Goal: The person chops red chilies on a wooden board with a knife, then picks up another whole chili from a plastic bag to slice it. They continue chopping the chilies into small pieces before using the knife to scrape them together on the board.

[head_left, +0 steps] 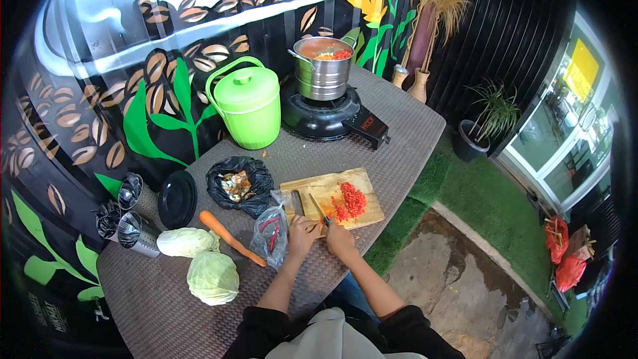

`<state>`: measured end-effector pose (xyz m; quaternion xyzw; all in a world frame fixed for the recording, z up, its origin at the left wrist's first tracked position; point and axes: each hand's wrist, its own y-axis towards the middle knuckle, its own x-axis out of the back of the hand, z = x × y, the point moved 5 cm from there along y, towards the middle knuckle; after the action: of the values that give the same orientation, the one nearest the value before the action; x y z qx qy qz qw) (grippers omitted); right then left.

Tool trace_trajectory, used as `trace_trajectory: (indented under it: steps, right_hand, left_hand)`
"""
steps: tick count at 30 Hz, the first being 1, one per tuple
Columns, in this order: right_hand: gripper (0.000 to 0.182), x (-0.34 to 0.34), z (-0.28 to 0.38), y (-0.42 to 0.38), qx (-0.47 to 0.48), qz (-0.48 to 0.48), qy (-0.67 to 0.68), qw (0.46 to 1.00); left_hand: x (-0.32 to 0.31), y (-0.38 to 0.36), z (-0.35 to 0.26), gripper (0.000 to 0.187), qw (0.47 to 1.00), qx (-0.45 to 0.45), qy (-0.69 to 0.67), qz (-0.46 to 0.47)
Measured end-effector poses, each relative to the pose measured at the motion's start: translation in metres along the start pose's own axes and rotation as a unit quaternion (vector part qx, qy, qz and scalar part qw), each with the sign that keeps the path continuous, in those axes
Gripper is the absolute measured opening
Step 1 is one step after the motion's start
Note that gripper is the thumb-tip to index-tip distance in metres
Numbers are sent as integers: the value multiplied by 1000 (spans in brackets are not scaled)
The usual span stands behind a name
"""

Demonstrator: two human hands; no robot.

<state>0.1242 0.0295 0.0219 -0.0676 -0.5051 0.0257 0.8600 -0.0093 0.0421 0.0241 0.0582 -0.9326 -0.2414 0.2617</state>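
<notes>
My right hand (341,240) is closed around the handle of a knife (317,205), whose blade points away over the wooden cutting board (312,186). Beside it, at the board's near edge, my left hand (303,235) has its fingers bent together close to the knife; what they pinch is too small to make out. Finely chopped red pieces (350,201), which look like chili or carrot, lie heaped on the board's right half. Left of my left hand is a clear plastic bag (270,236) with long red chilies in it.
A carrot (229,237), a napa cabbage (188,242) and a round cabbage (212,278) lie left. Behind are a black bag of scraps (239,185), a lidded green bucket (248,103) and a steel pot (323,73) on a portable stove (319,116). Utensil holders (137,234) stand far left.
</notes>
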Motion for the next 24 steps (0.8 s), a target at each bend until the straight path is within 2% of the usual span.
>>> trace_trajectory:
  steps: [4, 7, 9, 12, 15, 19, 22, 24]
  right_hand:
    - [25, 5, 5, -23, -24, -15, 4, 1000]
    - [27, 2, 0, -11, -47, 23, 36, 998]
    - [29, 4, -4, 3, -14, 60, 32, 998]
    - [29, 0, -10, -1, -17, 76, 35, 996]
    - [29, 1, 2, -27, -55, 20, 25, 998]
    - [32, -9, -1, -12, -37, 16, 57, 998]
    - [30, -3, 3, -4, -40, 49, 51, 997]
    - [30, 5, 8, -15, -39, 47, 47, 997]
  left_hand:
    - [0, 1, -1, 12, 1000, 10, 3, 4]
    - [0, -2, -2, 12, 1000, 2, 5, 4]
    - [-1, 0, -4, 13, 1000, -2, 17, 2]
    - [0, 0, -3, 13, 1000, 2, 16, 5]
    - [-4, 0, 3, 13, 1000, 12, 19, 7]
    - [-5, -1, 4, 12, 1000, 6, 17, 6]
    - [-2, 0, 3, 12, 1000, -2, 16, 4]
    - [-1, -1, 4, 11, 1000, 25, -9, 3]
